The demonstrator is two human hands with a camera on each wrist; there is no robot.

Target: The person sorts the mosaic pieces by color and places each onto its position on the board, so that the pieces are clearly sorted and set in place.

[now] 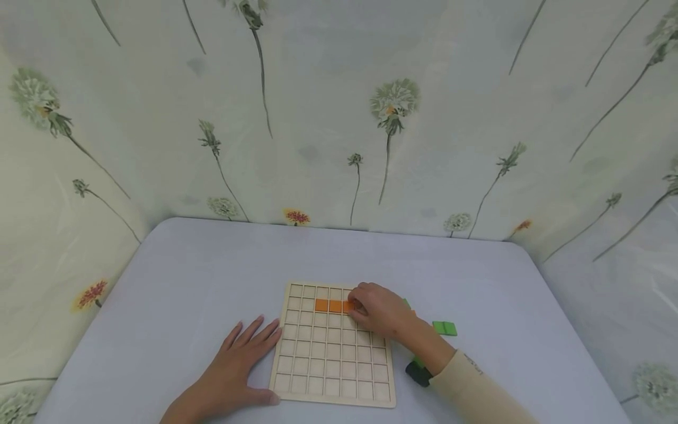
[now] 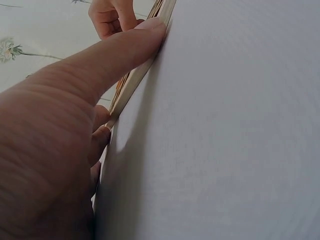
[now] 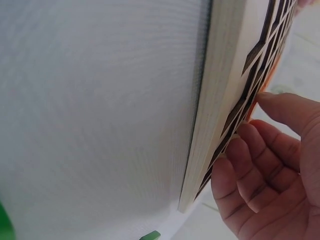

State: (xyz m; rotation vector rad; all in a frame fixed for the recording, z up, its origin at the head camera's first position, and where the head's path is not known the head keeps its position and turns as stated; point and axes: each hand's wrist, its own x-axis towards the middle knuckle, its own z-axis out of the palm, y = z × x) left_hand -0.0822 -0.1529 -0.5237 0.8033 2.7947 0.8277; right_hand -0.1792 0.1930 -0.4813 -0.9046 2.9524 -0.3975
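Observation:
A square wooden grid board [image 1: 319,351] lies on the table, its shallow cells divided by thin ridges. Two orange square tiles [image 1: 335,306] sit side by side in its second row from the far edge. Just right of them, my right hand [image 1: 384,309] pinches another orange tile [image 1: 347,307] between thumb and fingers, at the board's surface. The fingers partly cover that tile. My left hand [image 1: 233,362] rests by the board's left side with fingers spread, thumb and fingertips touching the edge. In the left wrist view, the thumb [image 2: 135,47] lies against the board's side.
Right of the board lie a pair of green tiles [image 1: 444,328] and a dark green piece [image 1: 418,374], with more green and orange pieces half hidden beneath the right forearm. The table [image 1: 212,265] has a pale cover, and a flower-printed cloth [image 1: 318,118] hangs behind.

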